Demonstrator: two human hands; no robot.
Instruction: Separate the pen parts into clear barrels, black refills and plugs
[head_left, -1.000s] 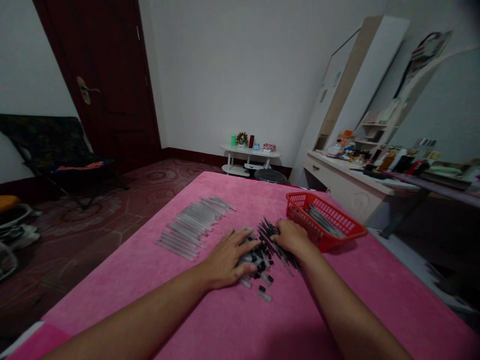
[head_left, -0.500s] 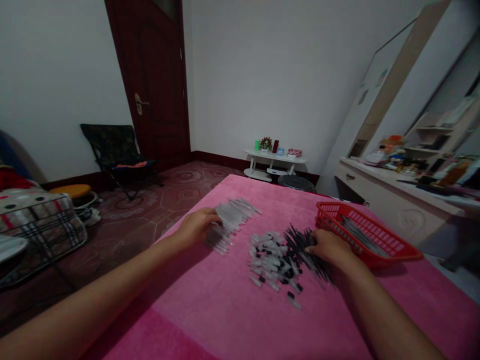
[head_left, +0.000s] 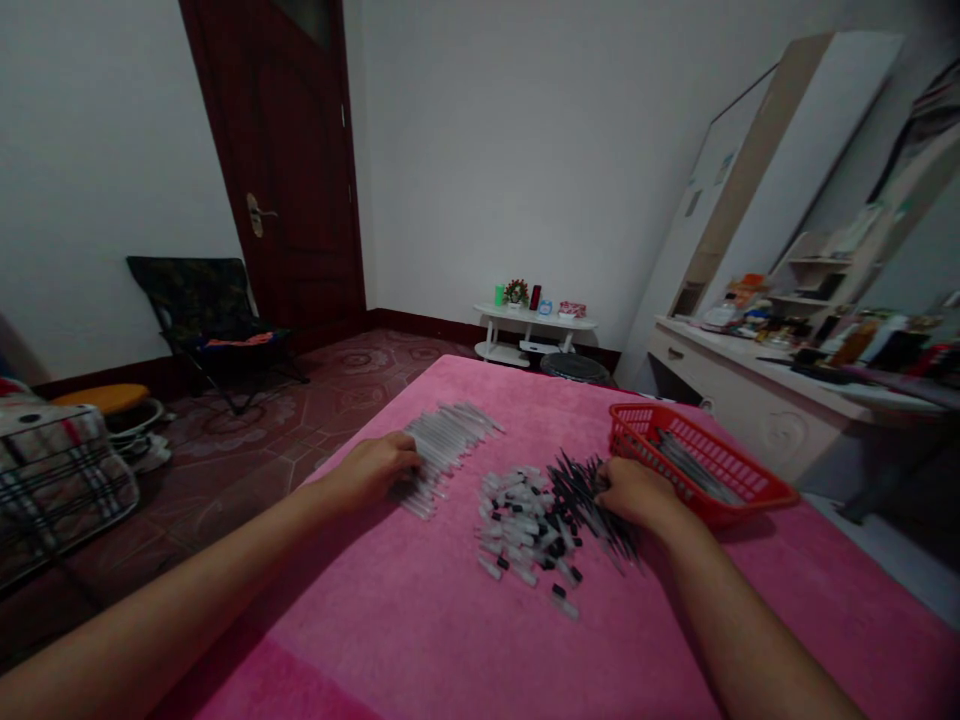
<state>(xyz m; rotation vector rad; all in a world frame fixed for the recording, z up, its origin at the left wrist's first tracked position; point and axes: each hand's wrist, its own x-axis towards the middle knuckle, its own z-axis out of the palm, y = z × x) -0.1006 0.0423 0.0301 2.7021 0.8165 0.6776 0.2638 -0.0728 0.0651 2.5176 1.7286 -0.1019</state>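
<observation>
A row of clear pen barrels (head_left: 450, 437) lies side by side on the pink cloth. At its left edge my left hand (head_left: 379, 468) rests with curled fingers closed on a barrel; the fingertips are partly hidden. My right hand (head_left: 637, 490) reaches into a pile of dark, thin pen refills (head_left: 581, 490), thumb and fingers pinched on one among them. Between the hands, and nearer to me, lies a heap of small clear pen caps (head_left: 525, 515) with black parts.
Just beyond my right hand stands a red plastic basket (head_left: 776, 488) with slender pen-like pieces inside. The pink-covered table (head_left: 450, 630) spreads below both forearms. Farther off are a folding chair (head_left: 202, 310), a small white stand (head_left: 532, 319) and a dresser (head_left: 757, 375).
The view has turned slightly right, so everything sits farther left. Both hands remain at the same piles, with little movement of the fingers.
</observation>
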